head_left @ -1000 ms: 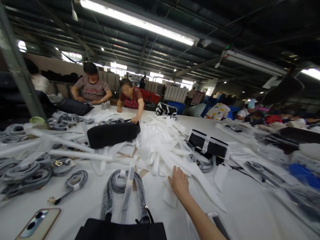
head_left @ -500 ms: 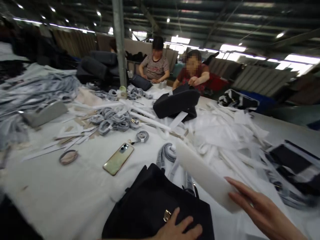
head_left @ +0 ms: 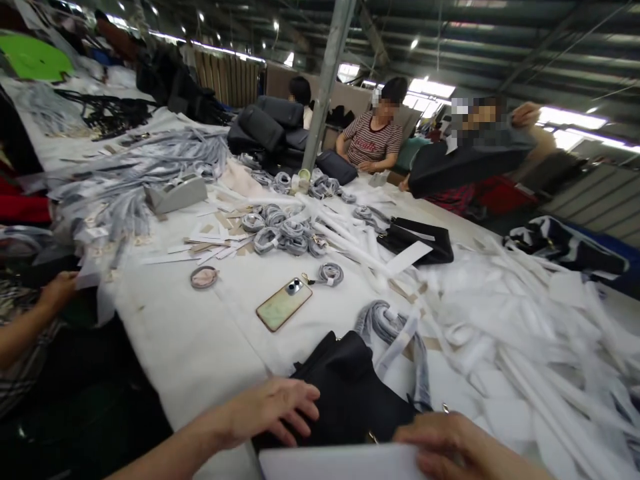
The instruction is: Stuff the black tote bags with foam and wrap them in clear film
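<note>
At six o'clock on the counter [head_left: 175, 333], black bag [head_left: 350, 380], lower part hidden by white sheet [head_left: 340, 463], cropped below, pinched at five o'clock by right hand [head_left: 453, 437]; left hand [head_left: 273, 407] loosely spread near seven, contact with bag unclear.

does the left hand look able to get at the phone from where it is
Probably yes: the left hand looks empty at the black bag, and the phone lies uncovered just beyond, with mostly bare white tabletop between them.
</note>
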Motion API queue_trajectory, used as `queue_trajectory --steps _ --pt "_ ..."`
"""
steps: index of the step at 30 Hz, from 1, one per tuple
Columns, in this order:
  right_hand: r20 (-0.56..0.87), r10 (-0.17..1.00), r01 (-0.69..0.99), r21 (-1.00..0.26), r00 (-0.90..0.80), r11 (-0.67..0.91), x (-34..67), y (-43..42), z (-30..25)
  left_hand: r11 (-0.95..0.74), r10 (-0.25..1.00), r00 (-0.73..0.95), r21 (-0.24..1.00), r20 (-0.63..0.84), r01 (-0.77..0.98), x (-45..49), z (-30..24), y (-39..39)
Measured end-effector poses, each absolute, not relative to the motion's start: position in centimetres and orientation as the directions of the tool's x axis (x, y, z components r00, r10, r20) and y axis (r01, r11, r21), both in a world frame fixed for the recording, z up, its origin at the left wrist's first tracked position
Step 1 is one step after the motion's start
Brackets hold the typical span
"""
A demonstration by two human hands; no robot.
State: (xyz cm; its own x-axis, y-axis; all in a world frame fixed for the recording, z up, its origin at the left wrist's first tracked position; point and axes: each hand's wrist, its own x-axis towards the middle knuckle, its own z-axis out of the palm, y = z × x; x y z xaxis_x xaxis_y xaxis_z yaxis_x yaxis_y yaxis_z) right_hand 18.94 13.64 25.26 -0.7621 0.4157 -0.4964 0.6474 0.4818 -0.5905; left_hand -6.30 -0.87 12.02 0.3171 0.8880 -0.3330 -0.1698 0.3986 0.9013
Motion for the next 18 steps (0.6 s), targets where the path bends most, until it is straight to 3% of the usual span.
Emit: queue_trajectory --steps 3,5,7,11,16,18 --pt "-0.441 0.358 0.561 -0.538 -0.823 0.629 13.9 12.6 23.6 0.417 0.81 0.486 0.905 -0.328 -0.085 -7.8 12.8 -2.4" --pt "-0.388 0.36 0.522 -0.501 -0.848 0.691 11.7 12.4 22.0 0.402 0.805 0.482 0.916 -0.347 -0.012 -8.7 12.4 -3.0" --pt "-0.288 0.377 0.473 -0.456 -0.88 0.754 10.3 12.7 20.4 0.404 0.851 0.37 0.915 -0.373 -0.007 -10.2 11.8 -3.3" --pt "-0.152 0.293 0.327 -0.298 -0.944 0.897 9.0 13.8 17.4 0.438 0.893 0.174 0.892 -0.416 -0.114 -15.0 11.5 -3.2" --pt "-0.195 0.26 0.29 -0.149 -0.946 0.945 8.3 14.1 14.7 0.297 0.887 -0.275 0.914 -0.371 -0.277 -18.0 12.6 -1.9" --pt "-0.202 0.235 0.263 -0.123 -0.951 0.957 8.2 13.7 14.1 0.216 0.859 -0.355 0.89 -0.369 -0.4 -17.0 12.4 -1.1"
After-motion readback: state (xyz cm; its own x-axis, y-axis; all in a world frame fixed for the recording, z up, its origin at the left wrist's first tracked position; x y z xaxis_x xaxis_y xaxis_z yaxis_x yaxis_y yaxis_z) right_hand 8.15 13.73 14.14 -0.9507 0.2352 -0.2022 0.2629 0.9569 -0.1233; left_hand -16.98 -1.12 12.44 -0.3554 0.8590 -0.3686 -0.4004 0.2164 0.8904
